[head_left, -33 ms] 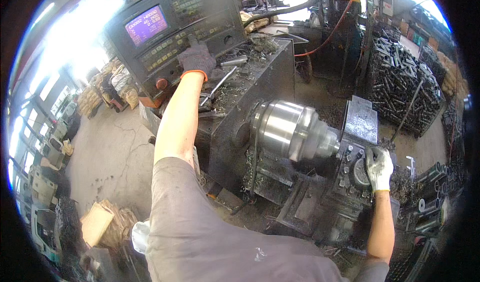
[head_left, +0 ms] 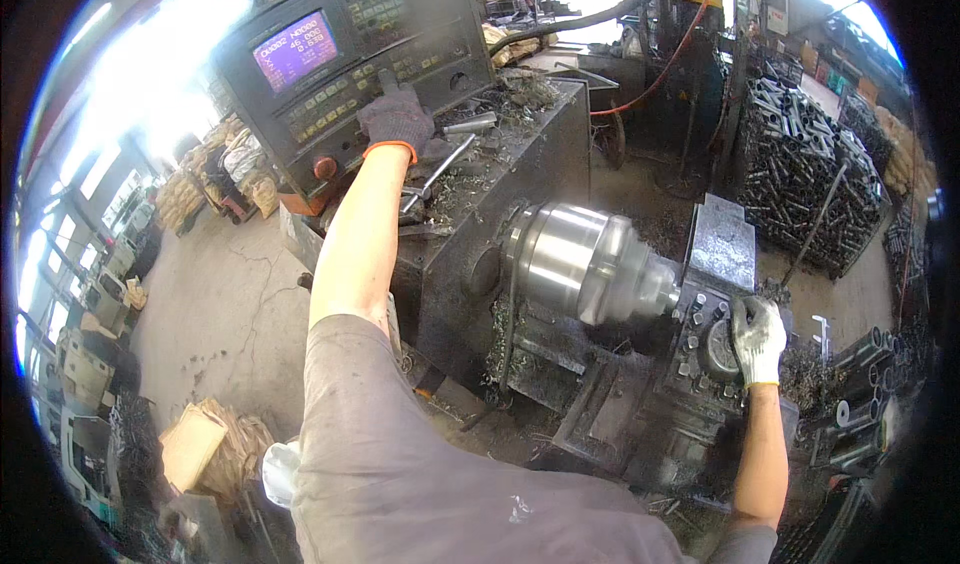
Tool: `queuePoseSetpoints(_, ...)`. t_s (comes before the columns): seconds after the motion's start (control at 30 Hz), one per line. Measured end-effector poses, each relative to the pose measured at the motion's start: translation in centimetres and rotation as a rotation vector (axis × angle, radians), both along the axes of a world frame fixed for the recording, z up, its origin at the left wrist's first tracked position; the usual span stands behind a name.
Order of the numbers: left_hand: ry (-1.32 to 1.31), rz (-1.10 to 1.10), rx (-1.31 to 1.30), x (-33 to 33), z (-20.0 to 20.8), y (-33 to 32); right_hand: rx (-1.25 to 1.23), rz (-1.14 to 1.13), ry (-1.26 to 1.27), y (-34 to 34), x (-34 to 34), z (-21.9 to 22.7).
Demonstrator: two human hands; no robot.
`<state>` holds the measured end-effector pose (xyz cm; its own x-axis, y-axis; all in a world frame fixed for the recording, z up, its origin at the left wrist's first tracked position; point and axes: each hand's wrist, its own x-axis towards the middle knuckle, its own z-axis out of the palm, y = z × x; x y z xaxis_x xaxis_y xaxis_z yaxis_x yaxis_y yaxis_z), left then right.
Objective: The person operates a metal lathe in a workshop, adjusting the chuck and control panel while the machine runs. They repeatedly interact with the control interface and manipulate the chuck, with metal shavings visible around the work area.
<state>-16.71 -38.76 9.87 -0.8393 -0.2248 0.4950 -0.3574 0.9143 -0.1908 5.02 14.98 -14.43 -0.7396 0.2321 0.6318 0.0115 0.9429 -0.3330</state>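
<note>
Presently, the gloved left hand extends a finger at the control panel, its other fingers unclear; the right rests against the tool post, grip impossible to tell. Between them sits the chuck.

The chuck is of bright metal, blurred at its front end. To the upper left of the chuck, the left hand, in a dark glove, is at the panel; perhaps it touches there, but the contact is not clear. Right of the chuck, the right hand, in a pale glove, lies on the tool post.
</note>
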Motion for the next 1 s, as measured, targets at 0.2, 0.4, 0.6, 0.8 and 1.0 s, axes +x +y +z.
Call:
queuePoseSetpoints(0.2, 0.005, -0.002, 0.042, 0.3, 0.2, 0.3, -0.010, 0.012, -0.078, 0.2, 0.1, 0.2)
queuePoseSetpoints(0.4, -0.013, 0.025, 0.052, 0.0, -0.2, 0.4, -0.024, 0.046, 0.004, -0.3, 0.4, 0.7)
queuePoseSetpoints(0.6, 0.161, -0.038, 0.016, -0.1, -1.7, -0.9, -0.002, 0.027, -0.023, 0.0, 0.2, 0.3)
queuePoseSetpoints(0.8, 0.111, -0.013, 0.049, 0.0, -1.5, -1.5, -0.028, 0.037, -0.032, 0.0, 0.1, 0.2)
queuePoseSetpoints(1.0, 0.182, -0.065, 0.073, 0.8, -1.0, -1.2, -0.013, 0.078, 0.030, -0.2, 0.4, 0.6)
